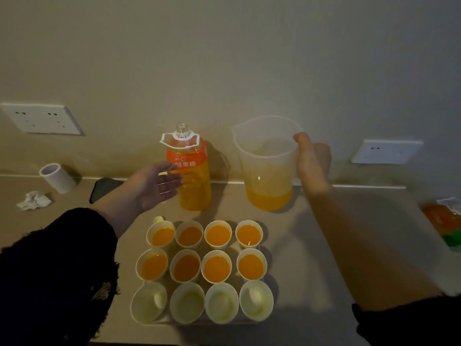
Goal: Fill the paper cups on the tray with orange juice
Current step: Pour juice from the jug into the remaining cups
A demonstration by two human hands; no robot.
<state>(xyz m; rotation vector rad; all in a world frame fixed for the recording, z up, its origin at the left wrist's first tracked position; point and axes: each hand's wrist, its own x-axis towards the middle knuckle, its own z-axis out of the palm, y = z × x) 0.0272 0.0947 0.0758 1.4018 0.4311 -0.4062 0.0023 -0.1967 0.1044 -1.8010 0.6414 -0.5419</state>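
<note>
Far left on the wall is a white socket (41, 118). Below it on the counter (311, 233) lie a white tube (57, 178) on its side, a crumpled tissue (33, 200) at the tube's 7 o'clock, and a dark phone (104, 188). The left hand (152, 186), reaching out of a black sleeve (62, 265), is released and palm-up. Its fingers (169, 182) are spread loosely at the 9 o'clock side of the uncapped orange juice bottle (192, 176), their tips overlapping the label. I cannot tell whether they touch it. A small pale cap (158, 219) sits at the bottle's 7 o'clock. Nearest me is the clear tray (172, 322) with twelve paper cups in three rows of four. The two far rows of filled cups (217, 234) hold juice, and the near row of empty cups (220, 303) is dry. The bottle stands at the tray's 11 o'clock and the translucent jug (267, 166) at its 1 o'clock, upright on the counter with a shallow layer of juice in the bottom. The right hand (313, 163) grasps the jug at its 3 o'clock side, thumb up by the rim and fingers curled round the handle side. Farther right are a second socket (386, 151) and an orange and green packet (446, 221) at the counter's edge.
</note>
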